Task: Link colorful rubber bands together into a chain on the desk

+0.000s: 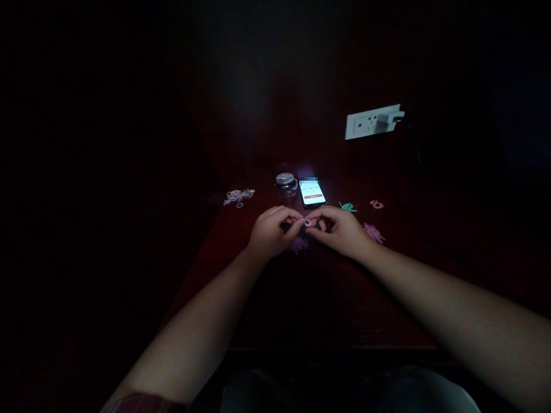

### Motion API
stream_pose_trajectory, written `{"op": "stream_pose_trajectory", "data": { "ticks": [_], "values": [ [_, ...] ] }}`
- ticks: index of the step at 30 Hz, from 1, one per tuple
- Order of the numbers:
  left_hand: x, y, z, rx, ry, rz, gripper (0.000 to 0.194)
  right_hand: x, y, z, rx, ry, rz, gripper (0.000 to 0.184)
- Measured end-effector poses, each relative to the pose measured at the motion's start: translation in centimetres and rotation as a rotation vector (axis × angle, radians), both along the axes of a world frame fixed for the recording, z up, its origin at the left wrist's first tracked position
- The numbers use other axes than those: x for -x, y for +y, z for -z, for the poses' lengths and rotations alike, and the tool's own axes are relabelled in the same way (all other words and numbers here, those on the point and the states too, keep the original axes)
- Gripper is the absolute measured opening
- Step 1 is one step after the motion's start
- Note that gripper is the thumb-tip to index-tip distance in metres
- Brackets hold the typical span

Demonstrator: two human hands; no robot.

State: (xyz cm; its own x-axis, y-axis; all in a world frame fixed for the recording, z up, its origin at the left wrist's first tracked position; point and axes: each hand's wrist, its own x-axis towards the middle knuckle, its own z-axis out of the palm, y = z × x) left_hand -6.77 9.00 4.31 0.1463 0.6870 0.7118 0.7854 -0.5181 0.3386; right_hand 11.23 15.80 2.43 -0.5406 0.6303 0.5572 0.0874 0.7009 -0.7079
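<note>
Pink loop (307, 222), head view: sits in front of the phone (313, 193), on the wearer's side, stretched between both hands. Left hand (273, 229) pinches its left end, right hand (344, 232) its right end; fingers drawn narrow on both. Cannot tell whether it is one band or two joined.

Positions, all from the phone, on a dark bench (301, 298): lidded jar (286, 184) just left; mixed-colour heap (239, 197) well left, past the jar; green bands (348, 207) near right, slightly toward the wearer; orange-pink bands (377, 204) farther right; pink heap (374, 232) right and toward the wearer, by the right wrist; purple heap (298, 245) toward the wearer, below the hands.

Progress (judgement): the right-hand groups look parted by colour; the left heap stays mixed. Loop is mid-handling, not yet set down. Light too poor to count bands or judge the jar's contents.
</note>
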Motion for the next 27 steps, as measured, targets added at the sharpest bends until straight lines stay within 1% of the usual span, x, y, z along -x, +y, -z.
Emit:
{"op": "stream_pose_trajectory", "data": {
  "ticks": [5, 8, 11, 15, 19, 21, 24, 27],
  "values": [
    [0.06, 0.11, 0.18, 0.001, -0.003, 0.003, 0.006, -0.12, -0.08, -0.26, -0.063, -0.010, 0.026, 0.016],
    [0.07, 0.07, 0.22, -0.010, -0.014, 0.024, 0.008, -0.16, -0.09, -0.26, -0.089, 0.002, -0.005, 0.015],
    [0.06, -0.01, 0.15, -0.012, -0.016, 0.041, 0.009, -0.20, -0.14, -0.28, -0.095, 0.009, -0.029, 0.016],
    [0.12, 0.03, 0.16, -0.012, -0.011, 0.046, 0.009, -0.30, -0.24, -0.53, -0.106, -0.011, -0.013, 0.018],
    [0.13, 0.03, 0.21, -0.003, -0.028, 0.051, 0.004, -0.37, -0.31, -0.75, -0.106, -0.031, 0.001, 0.020],
    [0.10, -0.06, 0.20, -0.012, -0.055, 0.060, 0.011, -0.37, -0.30, -0.76, -0.098, -0.029, 0.006, 0.019],
    [0.06, -0.18, 0.21, -0.019, -0.058, 0.112, 0.022, -0.37, -0.22, -0.65, -0.075, -0.036, 0.015, 0.020],
    [0.12, -0.10, 0.31, 0.013, -0.014, 0.186, 0.020, -0.40, -0.13, -0.51, -0.074, -0.047, 0.018, 0.020]
  ]
}}
